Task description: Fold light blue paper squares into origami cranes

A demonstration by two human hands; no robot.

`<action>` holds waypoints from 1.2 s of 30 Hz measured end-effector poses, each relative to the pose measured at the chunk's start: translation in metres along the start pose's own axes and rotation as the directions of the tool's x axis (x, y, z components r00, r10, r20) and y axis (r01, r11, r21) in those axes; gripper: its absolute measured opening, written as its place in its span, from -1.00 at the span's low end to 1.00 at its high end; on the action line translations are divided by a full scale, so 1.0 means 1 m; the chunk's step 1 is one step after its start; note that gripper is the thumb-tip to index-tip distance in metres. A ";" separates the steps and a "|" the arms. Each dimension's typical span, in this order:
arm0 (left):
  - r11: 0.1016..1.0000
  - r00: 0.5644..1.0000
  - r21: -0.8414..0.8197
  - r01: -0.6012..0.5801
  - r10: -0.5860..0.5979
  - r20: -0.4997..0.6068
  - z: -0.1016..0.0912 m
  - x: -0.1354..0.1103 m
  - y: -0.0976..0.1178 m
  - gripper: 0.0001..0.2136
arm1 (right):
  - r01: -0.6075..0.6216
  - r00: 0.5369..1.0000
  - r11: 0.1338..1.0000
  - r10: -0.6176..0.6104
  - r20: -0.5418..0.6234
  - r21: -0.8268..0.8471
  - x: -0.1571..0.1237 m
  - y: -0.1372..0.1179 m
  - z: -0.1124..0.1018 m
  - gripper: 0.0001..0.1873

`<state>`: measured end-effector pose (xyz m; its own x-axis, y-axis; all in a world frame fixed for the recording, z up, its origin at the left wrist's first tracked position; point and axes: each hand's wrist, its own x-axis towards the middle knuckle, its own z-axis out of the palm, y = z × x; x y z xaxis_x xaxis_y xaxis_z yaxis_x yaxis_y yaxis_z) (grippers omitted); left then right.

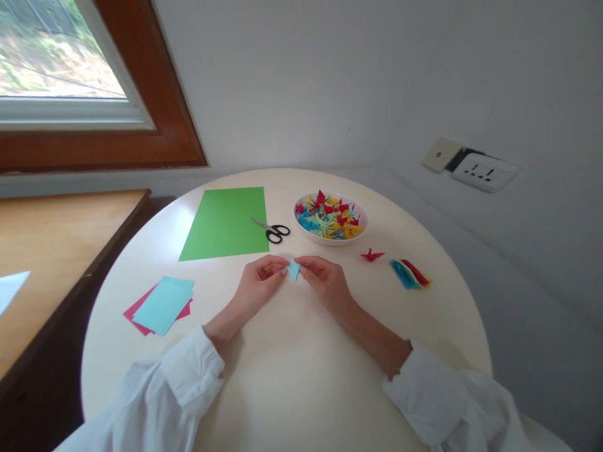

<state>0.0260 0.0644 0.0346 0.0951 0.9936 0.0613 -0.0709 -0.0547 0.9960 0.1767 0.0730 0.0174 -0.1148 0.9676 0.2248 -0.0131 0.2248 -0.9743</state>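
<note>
A small folded piece of light blue paper [294, 270] is pinched between both my hands just above the round white table [292, 376]. My left hand [260, 278] grips its left side with closed fingers. My right hand [323, 277] grips its right side the same way. Both wrists rest on the table, in white sleeves.
A green sheet [226, 222] lies ahead on the left, with black-handled scissors [272, 230] beside it. A white bowl [330, 218] holds several small folded paper pieces. A red folded piece [372, 255] and a stack of coloured squares [409, 274] lie on the right. Blue and pink sheets [161, 305] lie on the left.
</note>
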 end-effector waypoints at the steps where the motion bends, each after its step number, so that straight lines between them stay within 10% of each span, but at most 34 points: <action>1: 1.000 1.000 -0.004 -0.001 0.001 0.002 0.000 0.000 0.000 -0.85 | 0.000 1.000 1.000 0.000 0.000 0.003 0.000 0.000 0.000 -0.81; 36: 0.970 0.979 0.173 -0.172 0.188 -0.078 0.000 0.000 -0.011 -0.91 | -0.022 1.000 0.999 0.023 -0.019 0.043 -0.001 0.003 0.005 -0.88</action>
<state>0.0264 0.0655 0.0232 0.0022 0.9703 0.2419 0.0865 -0.2412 0.9666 0.1722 0.0716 0.0146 -0.0965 0.9745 0.2025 -0.0528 0.1981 -0.9788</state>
